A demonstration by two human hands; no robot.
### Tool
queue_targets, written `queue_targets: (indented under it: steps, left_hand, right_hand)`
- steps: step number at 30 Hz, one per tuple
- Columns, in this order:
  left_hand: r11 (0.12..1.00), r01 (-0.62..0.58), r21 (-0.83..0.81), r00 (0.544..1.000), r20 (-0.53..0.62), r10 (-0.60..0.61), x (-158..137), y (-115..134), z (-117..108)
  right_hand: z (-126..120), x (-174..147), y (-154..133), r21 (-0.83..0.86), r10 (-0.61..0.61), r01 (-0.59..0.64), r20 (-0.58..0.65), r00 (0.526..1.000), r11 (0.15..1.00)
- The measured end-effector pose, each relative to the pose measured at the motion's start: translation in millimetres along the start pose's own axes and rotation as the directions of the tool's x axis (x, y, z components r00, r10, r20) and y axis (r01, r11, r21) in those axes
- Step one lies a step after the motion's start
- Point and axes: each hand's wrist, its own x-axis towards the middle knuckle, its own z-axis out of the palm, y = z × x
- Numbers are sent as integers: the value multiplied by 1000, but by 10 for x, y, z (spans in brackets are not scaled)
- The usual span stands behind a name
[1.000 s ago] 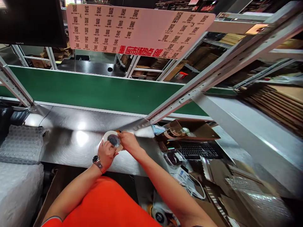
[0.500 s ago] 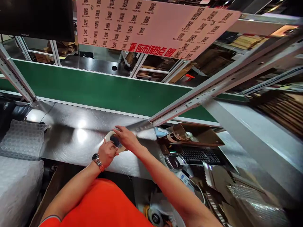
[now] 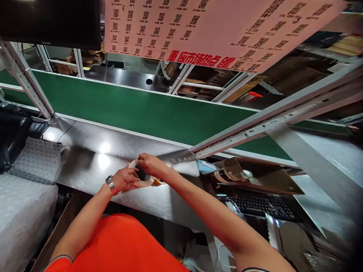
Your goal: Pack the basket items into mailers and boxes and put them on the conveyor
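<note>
Both hands meet over a roll of clear packing tape (image 3: pixel 145 181) with a dark core, just above the steel worktop (image 3: pixel 93 166). My left hand (image 3: pixel 124 179), with a wristwatch, grips the roll from the near left side. My right hand (image 3: pixel 151 165) lies across the top of the roll, fingers on its rim. A small orange part shows at the roll's right edge. Most of the roll is hidden by the hands.
A green conveyor belt (image 3: pixel 136 109) runs behind the worktop. Bubble wrap (image 3: pixel 36 160) lies at the left. A slanted metal frame bar (image 3: pixel 255 126) crosses at the right, above an open cardboard box (image 3: pixel 255 177) and a black keyboard (image 3: pixel 263 207). A pink QR-code sheet (image 3: pixel 198 30) hangs overhead.
My right hand slid from the roll's right side onto its top. The roll tilted flatter and lower toward the worktop. The head view shifted right and slightly down.
</note>
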Motion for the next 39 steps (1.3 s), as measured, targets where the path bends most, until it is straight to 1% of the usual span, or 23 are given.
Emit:
queue_targets:
  steps: [1,3,5,7,9,11,16,21,23,25,27,29,32,34,36,39]
  left_hand:
    - [1000,3,12,1000,2,-3,-9,4,-8]
    - [998,10,68,999,-34,-8,-47,46,-3]
    - [989,26,146,994,-112,-10,-111,126,25]
    - [979,52,196,979,-205,-11,-183,220,65]
    - [976,88,197,961,-276,-31,-238,299,98]
    - [978,109,180,950,-310,-49,-262,345,112]
    - [987,77,142,954,-297,-32,-257,345,95]
    - [984,106,141,953,-296,-61,-286,331,119]
    - [985,108,132,957,-281,-67,-298,331,129]
    - [984,134,119,960,-260,-100,-308,338,130]
    - [980,163,110,959,-252,-131,-317,351,128]
    - [978,174,113,955,-263,-139,-321,360,124]
    - [976,188,108,950,-274,-152,-302,326,94]
    - [977,195,90,948,-274,-164,-259,254,44]
    - [978,199,63,947,-270,-176,-192,149,-26]
    - [977,214,11,951,-233,-205,-78,-6,-123]
  right_hand:
    - [-13,11,0,-23,-17,17,23,1000,1000]
    - [-35,33,7,-45,-42,44,44,998,998]
    - [-50,56,24,-46,-48,50,39,998,998]
    - [-63,85,44,-51,-47,49,31,998,998]
    - [-79,119,59,-58,-54,56,28,998,997]
    - [-96,151,59,-59,-71,73,28,997,996]
    - [-64,151,4,-120,-102,108,61,993,987]
    - [77,94,-17,-149,-116,113,-18,993,982]
    - [100,116,1,-149,-104,96,-48,993,984]
    - [98,159,40,-151,-101,91,-64,993,984]
    - [96,186,108,-107,-96,85,-102,990,991]
    - [125,155,203,18,-100,105,-178,979,994]
    - [253,-34,346,239,-101,188,-336,936,953]
    - [366,-211,401,303,-94,234,-412,906,924]
    - [466,-359,412,328,-94,261,-447,889,908]
    - [547,-447,381,383,-65,257,-448,892,887]
